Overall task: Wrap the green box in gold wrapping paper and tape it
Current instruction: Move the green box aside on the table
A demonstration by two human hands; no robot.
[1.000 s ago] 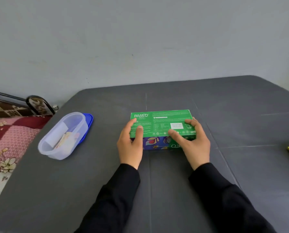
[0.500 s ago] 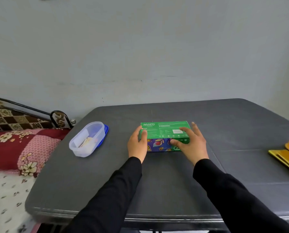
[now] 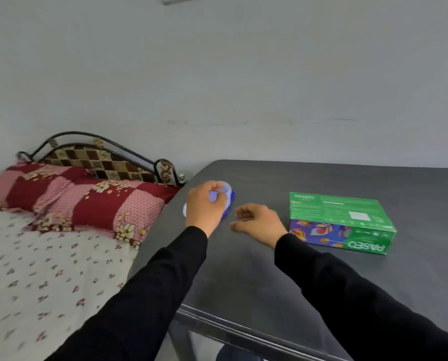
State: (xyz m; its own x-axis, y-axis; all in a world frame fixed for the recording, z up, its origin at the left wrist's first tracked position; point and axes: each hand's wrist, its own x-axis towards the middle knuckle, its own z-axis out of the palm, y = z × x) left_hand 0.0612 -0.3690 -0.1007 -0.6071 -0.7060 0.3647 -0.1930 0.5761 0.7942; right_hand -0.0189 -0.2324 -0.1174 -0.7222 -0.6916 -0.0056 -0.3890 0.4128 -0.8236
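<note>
The green box [image 3: 334, 207], with a purple flowered side, lies flat on the dark grey table [image 3: 321, 282], right of both hands and untouched. My left hand [image 3: 203, 204] reaches to the table's left side, its fingers curled over the clear plastic container [image 3: 227, 192] that sits on a blue lid [image 3: 232, 201]. The hand hides most of the container. My right hand [image 3: 259, 221] hovers just right of the container, fingers loosely curled and holding nothing. No gold wrapping paper or tape is in view.
A bed [image 3: 48, 269] with a flowered sheet and red patchwork pillows [image 3: 100, 201] stands against the table's left edge. A black metal headboard [image 3: 87, 142] rises behind the pillows. The table's near edge [image 3: 243, 332] runs diagonally below my arms. A grey wall stands behind.
Both hands have let go of the green box and moved left to the plastic container. The view has swung left, so the box now lies at the right and the yellow item is out of view.
</note>
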